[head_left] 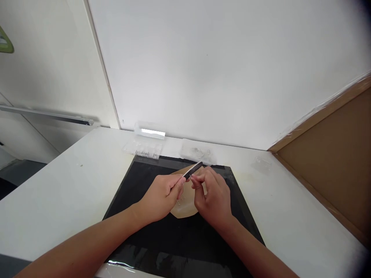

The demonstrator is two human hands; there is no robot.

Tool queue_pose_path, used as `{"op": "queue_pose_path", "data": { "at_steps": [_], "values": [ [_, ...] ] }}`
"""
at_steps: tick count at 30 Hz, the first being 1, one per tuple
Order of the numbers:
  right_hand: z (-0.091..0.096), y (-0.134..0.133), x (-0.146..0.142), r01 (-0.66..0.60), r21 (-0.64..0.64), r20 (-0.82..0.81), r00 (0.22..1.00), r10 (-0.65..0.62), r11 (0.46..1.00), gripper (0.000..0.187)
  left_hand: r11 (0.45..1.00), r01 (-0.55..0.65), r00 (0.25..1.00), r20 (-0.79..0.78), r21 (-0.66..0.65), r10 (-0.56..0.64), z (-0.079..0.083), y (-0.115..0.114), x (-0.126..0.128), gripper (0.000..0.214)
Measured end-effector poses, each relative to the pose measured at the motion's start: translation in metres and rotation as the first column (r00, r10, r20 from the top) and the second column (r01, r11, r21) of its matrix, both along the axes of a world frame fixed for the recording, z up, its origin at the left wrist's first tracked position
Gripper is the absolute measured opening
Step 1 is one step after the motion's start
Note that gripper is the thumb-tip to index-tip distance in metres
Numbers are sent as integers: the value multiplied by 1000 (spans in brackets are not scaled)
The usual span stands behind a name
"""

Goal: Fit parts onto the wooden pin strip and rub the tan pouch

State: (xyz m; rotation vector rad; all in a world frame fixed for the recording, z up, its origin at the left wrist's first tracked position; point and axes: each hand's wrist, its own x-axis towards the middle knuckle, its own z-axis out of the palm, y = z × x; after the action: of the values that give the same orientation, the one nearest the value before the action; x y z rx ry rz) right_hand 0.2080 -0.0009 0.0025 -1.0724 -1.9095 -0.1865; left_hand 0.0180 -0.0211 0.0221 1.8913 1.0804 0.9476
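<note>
Between the thumb and fingers of my left hand (165,193) is a narrow black strip (193,171) with a white edge, tilted up toward the right. My right hand (213,193) is closed in a pinch at the strip's near side; whatever lies between its fingertips is too small to make out. Below both hands rests a tan, paper-like sheet (183,210) with a few tiny, thin pieces on it, partly covered by my hands. The sheet lies on a glossy black mat (171,239).
Behind the mat, a clear compartment box (147,148) with small dark pieces stands with its lid (150,132) raised. Beside it lies a clear plastic bag (198,150). A white wall (197,77) closes off the table's back, and a brown panel (333,154) rises at right.
</note>
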Motion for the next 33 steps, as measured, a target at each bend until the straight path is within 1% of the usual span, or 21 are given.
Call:
{"op": "queue_pose_path", "data": {
  "at_steps": [4, 8, 11, 12, 15, 19, 22, 26, 30, 33],
  "values": [
    [0, -1, -1, 53, 10, -20, 998, -53, 999, 17, 1000, -10, 1000, 2, 14, 10, 0, 0, 1, 48],
    [0, -1, -2, -26, -13, 5, 1000, 26, 1000, 17, 999, -8, 1000, -10, 41, 8, -1, -1, 1, 47],
    [1, 0, -1, 32, 6, -34, 999, -32, 999, 16, 999, -16, 1000, -8, 44, 16, -2, -1, 2, 47],
    [1, 1, -2, 33, 4, -41, 999, -32, 999, 15, 999, -20, 1000, -6, 47, 20, -2, -1, 2, 47],
    [2, 1, -2, -27, -29, -8, 1000, 27, 999, 15, 998, -15, 1000, -9, 56, 16, -2, -1, 3, 48],
    [3, 1, -3, 44, -20, -32, 998, -45, 999, 15, 997, -23, 1000, -15, 77, 24, -2, -2, 3, 47],
    [4, 0, -4, -22, -66, -25, 999, 20, 998, 16, 992, -22, 999, -21, 124, 25, -3, -2, 3, 45],
    [4, 0, -5, 21, -57, -67, 997, -25, 998, 16, 990, -25, 999, -23, 135, 28, -2, -2, 4, 45],
    [3, 0, -5, -43, -78, -34, 999, 40, 996, 16, 991, -19, 1000, -21, 129, 22, -1, -2, 4, 45],
    [4, 1, -5, 13, -70, -62, 998, -17, 997, 17, 991, -22, 999, -23, 135, 25, -1, -3, 4, 45]
  ]
}}
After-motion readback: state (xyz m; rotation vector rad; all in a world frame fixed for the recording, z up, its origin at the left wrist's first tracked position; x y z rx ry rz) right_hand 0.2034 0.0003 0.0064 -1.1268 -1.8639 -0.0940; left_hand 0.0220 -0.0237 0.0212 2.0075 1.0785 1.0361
